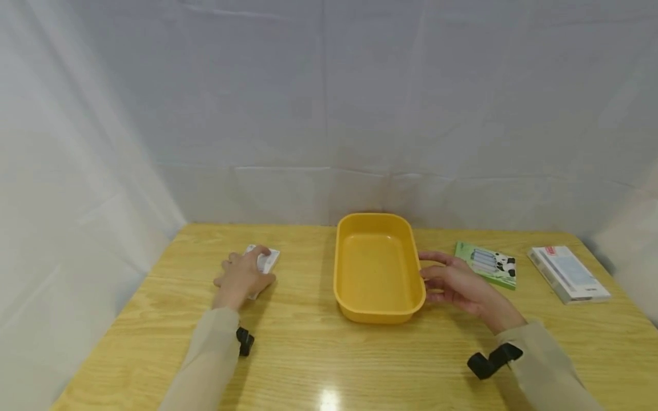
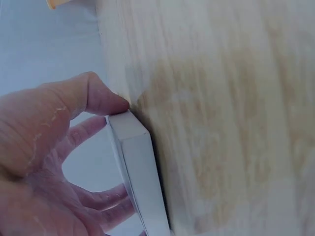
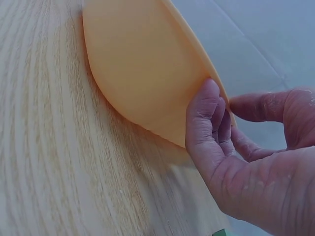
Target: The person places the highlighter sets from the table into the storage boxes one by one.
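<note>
On the left side of the table, my left hand point(image 1: 241, 277) grips a flat white box point(image 1: 268, 261). In the left wrist view the thumb touches one end of the white box point(image 2: 142, 172), and the fingers reach along its far side. Most of the box's top face is hidden by the hand. At the middle stands a deep yellow plastic tray point(image 1: 377, 313) with rounded corners, with nothing in it. My right hand point(image 1: 460, 285) holds the tray's right rim. Its curled fingers lie against the outer wall of the tray point(image 3: 142, 64) in the right wrist view.
Right of the tray lies a green box with a panda picture point(image 1: 485, 265), close behind my right hand. Farther right is a white box with a red mark point(image 1: 569, 274). Pale sheeting point(image 1: 329, 114) hangs behind and beside the wooden table point(image 1: 308, 359).
</note>
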`<state>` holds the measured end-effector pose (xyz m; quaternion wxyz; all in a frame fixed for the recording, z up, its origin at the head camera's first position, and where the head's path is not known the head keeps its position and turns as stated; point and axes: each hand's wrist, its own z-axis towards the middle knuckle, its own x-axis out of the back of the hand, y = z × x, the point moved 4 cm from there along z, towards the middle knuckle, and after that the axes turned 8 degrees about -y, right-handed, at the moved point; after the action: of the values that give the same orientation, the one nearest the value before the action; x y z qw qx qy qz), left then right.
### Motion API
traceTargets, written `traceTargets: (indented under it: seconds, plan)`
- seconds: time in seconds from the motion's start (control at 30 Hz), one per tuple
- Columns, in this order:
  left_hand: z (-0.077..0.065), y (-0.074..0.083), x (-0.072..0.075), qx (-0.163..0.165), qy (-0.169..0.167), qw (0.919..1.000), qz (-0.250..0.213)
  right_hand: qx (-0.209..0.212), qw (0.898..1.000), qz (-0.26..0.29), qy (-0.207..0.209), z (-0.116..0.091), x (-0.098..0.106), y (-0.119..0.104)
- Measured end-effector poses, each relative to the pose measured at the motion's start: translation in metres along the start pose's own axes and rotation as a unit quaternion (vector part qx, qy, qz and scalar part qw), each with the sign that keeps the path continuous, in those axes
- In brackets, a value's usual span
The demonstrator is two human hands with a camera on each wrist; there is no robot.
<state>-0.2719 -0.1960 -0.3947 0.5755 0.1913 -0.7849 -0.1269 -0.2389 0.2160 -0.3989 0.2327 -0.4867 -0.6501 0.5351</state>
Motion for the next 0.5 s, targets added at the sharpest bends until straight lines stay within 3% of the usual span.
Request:
traceTargets:
  seconds: [0.13, 0.5]
  plan:
    - [-0.001, 0.000, -0.001, -0.011, 0.007, 0.9999, -0.003, 0.000, 1.000, -0.006, -0.001, 0.000, 0.000, 0.000]
    - [-0.009, 0.010, 0.002, -0.091, 0.030, 0.9952, 0.020, 0.004, 1.000, -0.009, -0.002, -0.002, 0.000, -0.001]
